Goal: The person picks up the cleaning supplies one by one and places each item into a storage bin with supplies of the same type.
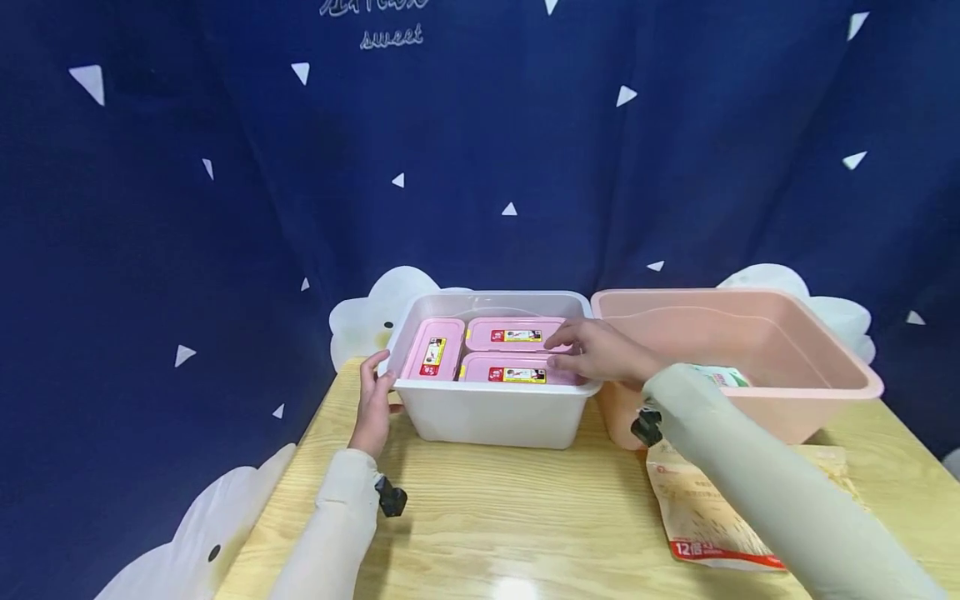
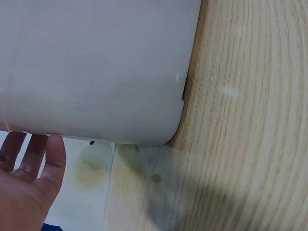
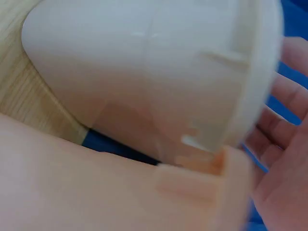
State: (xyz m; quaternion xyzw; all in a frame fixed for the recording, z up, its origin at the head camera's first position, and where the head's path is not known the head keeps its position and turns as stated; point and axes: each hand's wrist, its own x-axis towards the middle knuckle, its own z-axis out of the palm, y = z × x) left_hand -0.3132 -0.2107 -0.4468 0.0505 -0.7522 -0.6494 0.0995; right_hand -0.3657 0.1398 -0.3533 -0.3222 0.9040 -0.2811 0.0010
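Observation:
A white plastic bin (image 1: 491, 417) stands on the table with three pink lidded boxes in it. One pink box (image 1: 433, 350) lies lengthwise at the left; a back pink box (image 1: 487, 333) and a front pink box (image 1: 480, 368) lie crosswise beside it. My left hand (image 1: 372, 408) rests against the bin's left front corner, and its fingertips touch the outer wall in the left wrist view. Over the right ends of the two crosswise boxes is my right hand (image 1: 596, 350), fingers loosely bent; whether they touch the lids I cannot tell.
Against the white bin's right side stands a larger peach bin (image 1: 847, 383) with a green-and-white package (image 1: 722, 377) inside. A beige printed bag (image 1: 705, 517) lies in front of it, partly under my right sleeve. A dark blue curtain (image 1: 480, 125) hangs behind.

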